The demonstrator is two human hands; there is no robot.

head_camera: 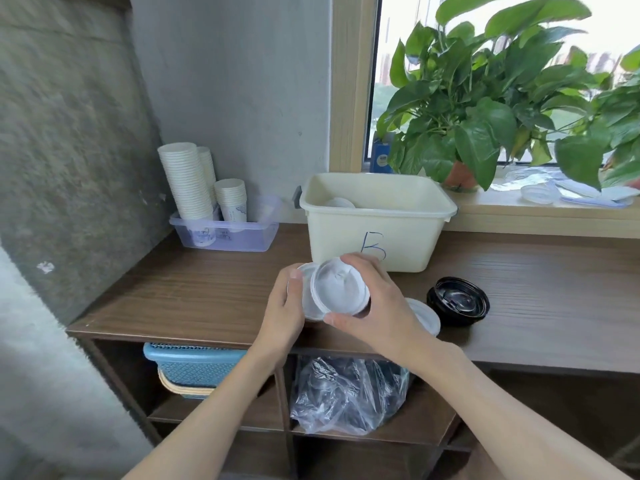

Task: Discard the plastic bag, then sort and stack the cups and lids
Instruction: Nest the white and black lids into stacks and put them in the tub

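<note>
Lower shelf, nearest: crumpled clear plastic bag [346, 393] in the middle compartment under the counter. It is shiny and creased, with something dark behind it that cannot be made out. In the compartment to its left is a blue basket [194, 365], its lower part cut off by the divider.

Above the counter's front edge: white lid [341, 289], round, shallow and tilted toward the camera. The right hand [377, 299] grips it, thumb at the lower rim and fingers curled over the top rim. Just behind it and overlapping is a second white lid [306, 271], mostly hidden. The left hand [287, 306] holds it, thumb on the rim and fingers wrapped behind, out of sight.

Wooden counter [207, 289]: a further white lid on the counter [427, 315], half covered by the right wrist. Touching or just beside it is a stack of black lids [457, 299]; the count cannot be told.

Behind the hands: cream tub [377, 220] with a blue handwritten mark partly blocked by the right fingers. A white item inside shows only its edge.

Back left: clear tray [225, 233] holding paper cup stacks [187, 181], leaning toward the wall.

Windowsill: potted plant [485, 98] and blurred clear lids [540, 194].
</note>
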